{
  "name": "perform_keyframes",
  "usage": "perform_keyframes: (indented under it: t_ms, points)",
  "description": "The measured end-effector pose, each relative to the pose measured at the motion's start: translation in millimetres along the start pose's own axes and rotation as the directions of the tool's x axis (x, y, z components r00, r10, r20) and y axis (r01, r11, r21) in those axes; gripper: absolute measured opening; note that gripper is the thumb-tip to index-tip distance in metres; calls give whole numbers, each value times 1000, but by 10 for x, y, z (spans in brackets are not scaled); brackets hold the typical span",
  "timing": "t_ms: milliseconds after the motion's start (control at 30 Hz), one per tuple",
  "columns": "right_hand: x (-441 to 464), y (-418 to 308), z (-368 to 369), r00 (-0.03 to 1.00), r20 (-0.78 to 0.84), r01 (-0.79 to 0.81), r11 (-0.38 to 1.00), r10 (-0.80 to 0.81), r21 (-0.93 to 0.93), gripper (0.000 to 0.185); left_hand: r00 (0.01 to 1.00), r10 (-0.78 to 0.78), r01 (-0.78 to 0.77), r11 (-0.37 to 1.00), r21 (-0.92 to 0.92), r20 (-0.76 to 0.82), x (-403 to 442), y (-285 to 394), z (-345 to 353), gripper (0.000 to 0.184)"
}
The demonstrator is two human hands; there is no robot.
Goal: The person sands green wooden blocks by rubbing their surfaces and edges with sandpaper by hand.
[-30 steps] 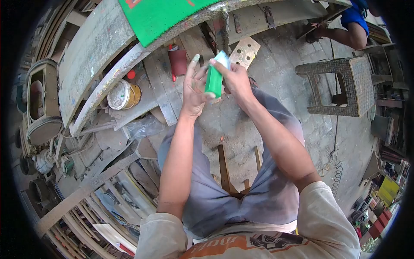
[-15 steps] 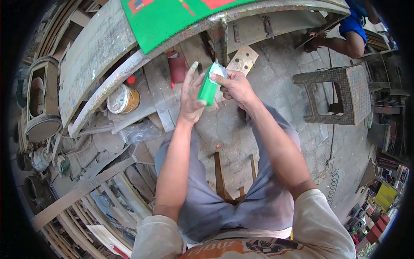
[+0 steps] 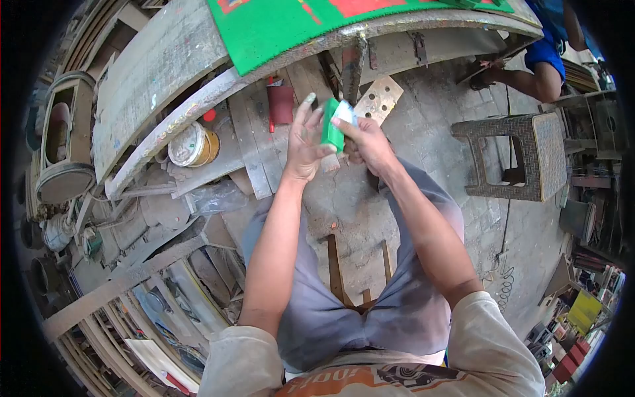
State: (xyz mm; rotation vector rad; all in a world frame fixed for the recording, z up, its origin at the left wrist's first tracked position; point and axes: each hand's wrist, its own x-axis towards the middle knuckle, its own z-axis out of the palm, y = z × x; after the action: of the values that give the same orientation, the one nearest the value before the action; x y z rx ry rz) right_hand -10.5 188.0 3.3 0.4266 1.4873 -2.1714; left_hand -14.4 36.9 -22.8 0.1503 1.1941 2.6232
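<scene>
A bright green block (image 3: 333,126) is between my hands, just below the curved bench. My left hand (image 3: 305,147) supports it from the left, thumb against its lower end and fingers stretched upward. A small pale blue-white piece (image 3: 344,116), perhaps folded sandpaper or cloth, lies against the block's right side. My right hand (image 3: 368,143) pinches that piece with the thumb on top; its other fingers are partly hidden underneath.
A green board with red patches (image 3: 278,30) lies on the curved bench (image 3: 165,73). Beneath are a paint bucket (image 3: 192,145) and a dark red sheet (image 3: 280,104). A perforated board (image 3: 379,99) and a woven-pattern stool (image 3: 512,155) stand right. Another person's leg (image 3: 529,83) shows at upper right.
The green block has turned and looks shorter from here. Both hands sit slightly further right in view, and the whole scene has shifted a little as my head moved.
</scene>
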Motion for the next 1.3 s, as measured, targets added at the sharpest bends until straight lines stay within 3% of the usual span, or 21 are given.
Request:
perform_keyframes:
  t_ms: [67, 100, 167, 200, 267, 433, 500, 567, 600, 633, 667, 700, 733, 767, 833, 867, 967, 1167, 1267, 1300]
  points:
    - [-44, 16, 31, 967, 249, -55, 998, 54, -3, 25, 995, 37, -36, 999, 8, -95, 7, 16, -68, 120]
    - [-53, 2, 36, 966, 255, -49, 999, 50, -9, 25, 981, 56, -54, 998, 17, -185, 12, 36, -70, 121]
    - [-59, 1, 33, 956, 287, 77, 995, -58, -56, 23, 987, 79, -79, 997, 8, -143, 13, 43, -78, 121]
    - [-56, -13, 3, 943, 323, 58, 997, -73, 56, 20, 990, 68, -71, 997, -21, -121, 7, 49, -75, 120]
    - [-33, -15, -11, 950, 301, 73, 996, -86, 54, 20, 994, 55, -62, 995, -80, -93, -12, 58, -75, 120]
    - [17, 20, 1, 974, 132, 204, 967, -185, -151, 22, 999, 31, -31, 995, -91, 6, -7, 22, -50, 119]
    - [115, -24, -106, 973, -100, 181, 956, -209, -229, 24, 999, 17, -12, 995, -96, 49, -27, 30, -59, 119]
    - [284, 37, -291, 847, -289, 344, 874, -446, -343, 27, 984, -88, 92, 996, -19, 155, -58, 50, -2, 126]
    - [280, 2, -326, 762, -466, 184, 840, -450, -510, 30, 975, -216, 220, 973, -72, 59, -75, 156, 130, 127]
    - [263, -10, -344, 759, -470, 185, 842, -449, -506, 30, 973, -220, 224, 972, -67, 63, -63, 125, 107, 127]
    - [238, -17, -354, 798, -508, 230, 943, -325, -241, 29, 985, -135, 139, 990, -34, 112, -54, 78, 47, 125]
    - [200, -51, -304, 842, -501, 254, 966, -200, 40, 28, 986, -44, 46, 999, -5, 161, -43, 75, 23, 124]
    - [182, -31, -265, 880, -389, 293, 956, -273, -7, 26, 986, -39, 39, 999, -2, 159, -39, 64, 5, 124]
    - [136, -11, -205, 882, -383, 294, 956, -276, -11, 26, 994, -31, 33, 999, -22, 100, -31, 40, -5, 120]
    - [1, 20, -36, 950, 48, 311, 945, -307, -103, 24, 999, -18, 20, 999, -47, 38, -10, 23, -13, 116]
    - [-63, 22, 41, 942, 131, 327, 935, -310, -137, 22, 1000, -22, 22, 1000, -20, 7, -5, 16, -24, 114]
    - [-117, -25, 119, 973, 112, 202, 979, -200, -13, 20, 998, -13, 16, 999, 46, -66, 0, 5, -42, 111]
    - [-20, -46, -4, 978, 198, 67, 997, -73, 36, 22, 993, -9, 21, 994, 105, -114, 1, 4, -60, 112]
    - [16, -52, 2, 991, 84, 109, 993, -105, -48, 22, 997, -34, 39, 996, 82, -64, -14, 9, -1, 112]
    - [36, -60, -4, 982, -22, 181, 974, -186, -133, 22, 999, -41, 42, 997, 69, -14, -26, 34, 38, 113]
